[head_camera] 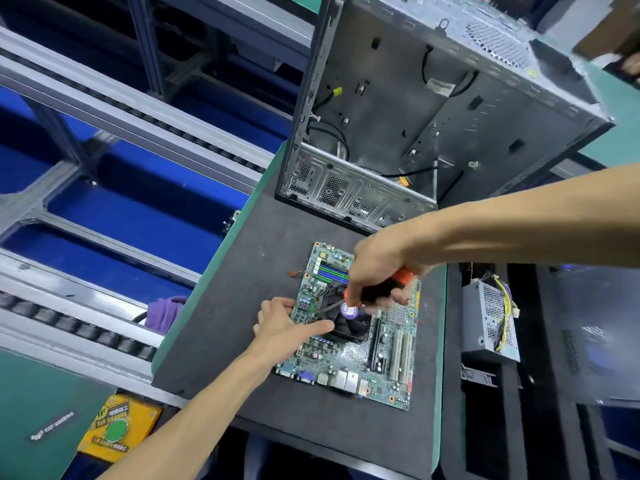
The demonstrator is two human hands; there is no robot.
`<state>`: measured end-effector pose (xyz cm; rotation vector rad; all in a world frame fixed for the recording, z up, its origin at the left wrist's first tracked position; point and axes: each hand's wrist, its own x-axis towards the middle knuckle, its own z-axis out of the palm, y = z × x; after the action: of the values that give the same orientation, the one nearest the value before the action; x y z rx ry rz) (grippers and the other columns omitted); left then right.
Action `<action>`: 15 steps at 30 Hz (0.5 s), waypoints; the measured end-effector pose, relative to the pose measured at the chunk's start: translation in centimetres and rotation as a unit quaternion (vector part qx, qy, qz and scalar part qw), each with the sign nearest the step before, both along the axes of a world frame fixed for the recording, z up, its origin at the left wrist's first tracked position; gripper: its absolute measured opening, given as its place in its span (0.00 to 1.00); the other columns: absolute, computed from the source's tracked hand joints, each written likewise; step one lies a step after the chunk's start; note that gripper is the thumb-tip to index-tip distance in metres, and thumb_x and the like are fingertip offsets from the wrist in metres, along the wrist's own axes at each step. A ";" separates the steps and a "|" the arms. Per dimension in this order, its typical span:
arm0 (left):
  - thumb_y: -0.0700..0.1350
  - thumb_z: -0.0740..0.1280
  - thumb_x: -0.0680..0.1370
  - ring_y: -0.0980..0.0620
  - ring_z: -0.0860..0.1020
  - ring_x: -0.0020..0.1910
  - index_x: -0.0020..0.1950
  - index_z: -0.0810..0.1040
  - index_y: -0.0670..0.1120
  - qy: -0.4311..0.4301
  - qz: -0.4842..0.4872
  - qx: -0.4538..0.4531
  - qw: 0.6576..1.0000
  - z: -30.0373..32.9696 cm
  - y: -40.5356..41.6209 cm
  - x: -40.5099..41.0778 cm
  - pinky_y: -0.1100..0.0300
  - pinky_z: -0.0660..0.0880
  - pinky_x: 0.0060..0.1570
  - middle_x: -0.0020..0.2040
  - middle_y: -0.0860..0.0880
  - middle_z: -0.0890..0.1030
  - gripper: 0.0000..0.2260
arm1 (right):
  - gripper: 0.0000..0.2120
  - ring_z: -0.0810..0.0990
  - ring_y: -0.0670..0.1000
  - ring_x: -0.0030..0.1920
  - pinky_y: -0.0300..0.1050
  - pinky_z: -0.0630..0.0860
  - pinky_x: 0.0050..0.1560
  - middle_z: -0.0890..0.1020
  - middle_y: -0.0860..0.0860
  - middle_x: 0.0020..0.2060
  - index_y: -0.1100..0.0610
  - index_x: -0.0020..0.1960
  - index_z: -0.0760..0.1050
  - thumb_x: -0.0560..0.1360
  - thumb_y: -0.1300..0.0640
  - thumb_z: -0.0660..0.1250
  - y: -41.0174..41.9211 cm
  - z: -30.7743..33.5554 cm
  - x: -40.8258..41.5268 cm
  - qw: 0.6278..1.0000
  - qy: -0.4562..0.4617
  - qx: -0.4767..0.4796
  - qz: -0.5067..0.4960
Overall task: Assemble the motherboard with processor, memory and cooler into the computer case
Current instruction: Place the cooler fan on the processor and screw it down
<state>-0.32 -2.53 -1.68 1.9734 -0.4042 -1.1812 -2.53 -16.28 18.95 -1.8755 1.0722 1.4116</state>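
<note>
A green motherboard (349,355) lies flat on the dark foam mat (242,306). A black fan cooler (349,323) with a purple centre label sits on it. My right hand (377,268) grips an orange and black screwdriver (388,289), whose shaft slants down to the cooler's left corner. My left hand (284,323) rests on the board's left edge, its thumb stretched against the cooler's side. Blue and green memory slots (330,271) show beyond the cooler. The open grey computer case (433,109) stands behind the board, empty but for loose black cables.
A grey power supply (490,320) with coloured wires lies to the right on a black surface. A purple cloth (166,311) sits left of the mat. A yellow box with a green button (117,427) is at the lower left. Conveyor rails run along the left.
</note>
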 end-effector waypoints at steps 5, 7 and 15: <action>0.67 0.78 0.60 0.52 0.67 0.61 0.62 0.69 0.53 -0.007 0.002 -0.001 1.000 -0.2 0.0 -0.1 0.55 0.67 0.63 0.57 0.55 0.66 0.38 | 0.13 0.73 0.51 0.25 0.41 0.72 0.31 0.73 0.51 0.25 0.59 0.34 0.73 0.76 0.56 0.66 2.2 1.1 -0.7 0.818 -0.119 -0.167 0.537; 0.66 0.78 0.60 0.52 0.66 0.61 0.62 0.69 0.53 -0.014 0.008 -0.004 1.000 -0.3 0.0 -0.2 0.55 0.67 0.63 0.56 0.55 0.66 0.37 | 0.17 0.67 0.50 0.24 0.45 0.71 0.33 0.68 0.51 0.25 0.57 0.31 0.64 0.76 0.56 0.64 2.0 1.0 -1.8 0.800 -0.144 -0.147 0.563; 0.65 0.78 0.62 0.52 0.65 0.61 0.61 0.68 0.54 -0.011 0.005 -0.008 1.000 -0.5 0.0 -0.2 0.54 0.66 0.65 0.57 0.55 0.65 0.35 | 0.16 0.67 0.44 0.17 0.34 0.63 0.15 0.72 0.50 0.23 0.62 0.40 0.73 0.83 0.57 0.59 -0.1 -1.7 -2.8 0.963 0.003 0.049 -0.266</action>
<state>-0.49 -2.53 -2.14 1.9742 -0.4126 -1.1484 -5.32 -16.37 17.23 -1.3680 1.3542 1.1269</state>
